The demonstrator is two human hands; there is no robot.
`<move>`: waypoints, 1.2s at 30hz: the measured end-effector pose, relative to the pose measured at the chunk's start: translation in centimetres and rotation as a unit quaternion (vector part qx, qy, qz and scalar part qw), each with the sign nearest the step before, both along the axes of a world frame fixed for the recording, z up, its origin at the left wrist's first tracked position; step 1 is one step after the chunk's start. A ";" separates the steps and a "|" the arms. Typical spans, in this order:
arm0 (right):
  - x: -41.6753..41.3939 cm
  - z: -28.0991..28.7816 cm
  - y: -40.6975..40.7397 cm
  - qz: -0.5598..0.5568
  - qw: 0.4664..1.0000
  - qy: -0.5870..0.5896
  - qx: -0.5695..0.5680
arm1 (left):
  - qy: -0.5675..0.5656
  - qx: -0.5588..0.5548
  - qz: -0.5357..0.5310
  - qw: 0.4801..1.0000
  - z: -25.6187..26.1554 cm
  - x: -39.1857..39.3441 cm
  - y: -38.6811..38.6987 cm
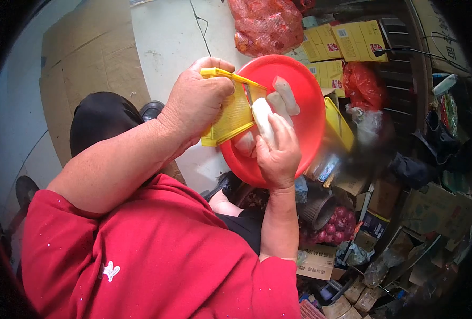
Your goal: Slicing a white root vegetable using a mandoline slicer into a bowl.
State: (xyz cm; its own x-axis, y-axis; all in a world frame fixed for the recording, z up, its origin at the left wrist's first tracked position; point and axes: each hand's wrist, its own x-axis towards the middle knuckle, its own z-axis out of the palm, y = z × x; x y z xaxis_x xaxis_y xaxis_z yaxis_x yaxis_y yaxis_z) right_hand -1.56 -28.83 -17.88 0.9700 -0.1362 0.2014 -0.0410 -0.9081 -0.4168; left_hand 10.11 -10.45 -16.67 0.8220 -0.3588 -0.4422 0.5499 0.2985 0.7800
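My left hand [202, 93] grips the upper end of a yellow plastic mandoline slicer [232, 113], its ridged face tilted over a red plastic basin [313, 131]. A metal blade crosses the slicer's middle. In my right hand [280, 153] is a peeled white radish piece [262, 113], its end close to the blade. Whether it touches the blade, I cannot tell. Two more radish pieces [285, 95] lie inside the basin, beyond my right fingers. Another pale piece [244, 143] shows below the slicer, partly hidden by it.
A red mesh sack [265, 28] stands behind the basin, beside yellow cartons [359, 40]. To the right are a red plastic bag [361, 85], an overturned dark basket [319, 211], a net of red onions [337, 227] and piled cardboard. Flattened cardboard [96, 60] covers the floor at left.
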 end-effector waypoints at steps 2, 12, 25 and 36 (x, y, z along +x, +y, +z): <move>0.2 0.6 0.9 0.003 1.000 -0.010 0.003 | -0.002 0.004 0.003 1.000 -0.1 0.0 0.0; 0.2 -4.9 -4.7 -0.067 0.995 0.045 -0.056 | -0.004 0.009 -0.007 1.000 -0.1 0.1 -0.4; 0.6 -4.8 -5.0 -0.118 0.987 0.076 0.080 | -0.014 0.010 -0.006 1.000 -0.6 0.0 -0.3; 1.5 -3.7 -3.6 -0.064 0.997 0.045 -0.007 | -0.003 0.011 0.001 1.000 -0.4 0.1 -0.2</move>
